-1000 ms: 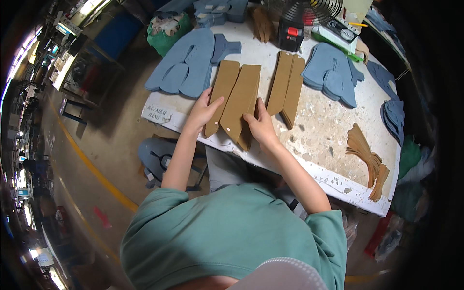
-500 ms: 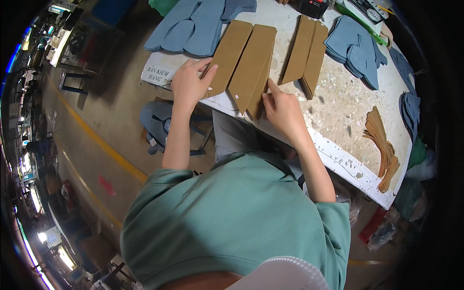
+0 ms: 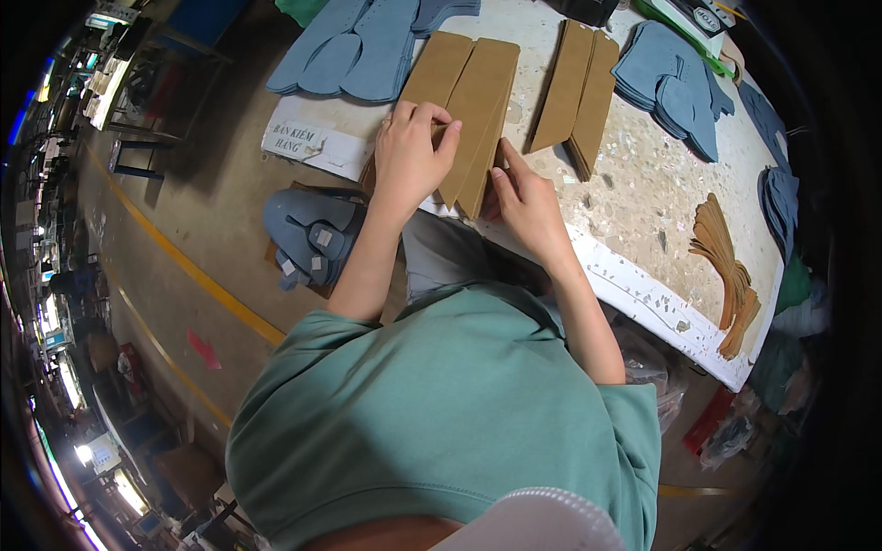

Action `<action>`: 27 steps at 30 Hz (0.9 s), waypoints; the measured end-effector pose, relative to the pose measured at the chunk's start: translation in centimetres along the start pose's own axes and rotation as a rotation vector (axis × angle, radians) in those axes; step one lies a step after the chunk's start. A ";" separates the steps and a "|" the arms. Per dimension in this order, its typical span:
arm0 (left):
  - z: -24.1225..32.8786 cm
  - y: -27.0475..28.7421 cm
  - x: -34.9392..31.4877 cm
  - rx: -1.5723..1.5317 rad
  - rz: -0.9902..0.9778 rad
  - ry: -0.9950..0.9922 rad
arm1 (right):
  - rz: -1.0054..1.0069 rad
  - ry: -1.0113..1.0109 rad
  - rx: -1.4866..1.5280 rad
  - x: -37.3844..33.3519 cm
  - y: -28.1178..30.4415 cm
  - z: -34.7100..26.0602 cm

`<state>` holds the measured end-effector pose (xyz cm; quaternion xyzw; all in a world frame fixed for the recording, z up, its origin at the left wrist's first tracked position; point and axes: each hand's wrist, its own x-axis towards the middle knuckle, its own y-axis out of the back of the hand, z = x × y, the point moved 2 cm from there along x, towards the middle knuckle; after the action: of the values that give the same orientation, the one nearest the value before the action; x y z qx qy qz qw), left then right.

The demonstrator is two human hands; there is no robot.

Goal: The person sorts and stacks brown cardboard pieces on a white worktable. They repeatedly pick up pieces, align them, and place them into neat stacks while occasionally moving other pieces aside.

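Note:
Long brown strips with slanted ends lie in two adjoining stacks, a left stack [image 3: 443, 69] and a right stack [image 3: 487, 87], at the table's near edge. My left hand [image 3: 409, 156] rests over the left stack's near end, thumb and fingers apart; its fingertips reach the seam between the stacks and the palm hides that end. Against the right stack's near right side is my right hand [image 3: 531, 204], index finger stretched along the edge and thumb apart. Its other fingers are partly hidden.
Another pair of brown strip stacks [image 3: 577, 87] lies to the right. Blue-grey cut pieces sit at the far left [image 3: 354, 50] and far right [image 3: 669, 83]. Curved brown pieces [image 3: 721, 266] lie near the right corner. More blue pieces [image 3: 312, 230] rest on a stool below the table's left edge.
My left hand has moved right, from the left stack's outer edge to over its near end, covering it. My right hand has shifted slightly left and stays by the right stack's side.

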<state>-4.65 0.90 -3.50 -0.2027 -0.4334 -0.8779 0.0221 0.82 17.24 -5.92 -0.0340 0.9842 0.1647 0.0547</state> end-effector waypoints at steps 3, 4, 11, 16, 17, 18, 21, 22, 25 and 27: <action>0.0 0.3 0.1 -0.359 -0.162 0.222 | -0.024 -0.102 0.103 -0.1 0.2 -0.5; -0.1 0.5 0.1 -0.519 -0.214 0.281 | -0.029 -0.121 0.111 -0.1 0.2 -0.7; -3.1 2.7 0.1 -0.146 0.108 0.132 | 0.124 0.684 -0.535 -1.6 -1.0 -3.6; -5.5 5.0 -1.5 0.036 -0.108 0.325 | 0.212 0.708 -0.535 -1.6 -2.4 -3.7; -5.8 5.3 -1.9 -0.027 -0.186 0.442 | 0.232 0.732 -0.538 -1.4 -2.3 -3.6; -5.8 5.4 -2.4 -0.101 -0.254 0.543 | 0.246 0.746 -0.540 -1.4 -2.1 -3.6; -4.8 5.4 -2.8 0.074 -0.177 0.351 | 0.271 0.796 -0.662 -1.2 -1.3 -3.4; -4.6 5.4 -3.0 0.031 -0.167 0.364 | 0.274 0.803 -0.720 -1.2 -1.1 -3.4; -3.8 4.5 -3.5 -0.053 -0.119 0.366 | 0.245 0.805 -0.793 -1.6 -1.1 -3.3; -3.4 3.7 -3.7 -0.056 -0.056 0.326 | 0.271 0.762 -0.801 -2.0 -1.2 -3.1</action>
<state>-1.63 -4.52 -3.92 -0.0457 -0.4049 -0.9111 0.0620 2.62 15.16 -3.21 0.0173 0.7907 0.5068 -0.3431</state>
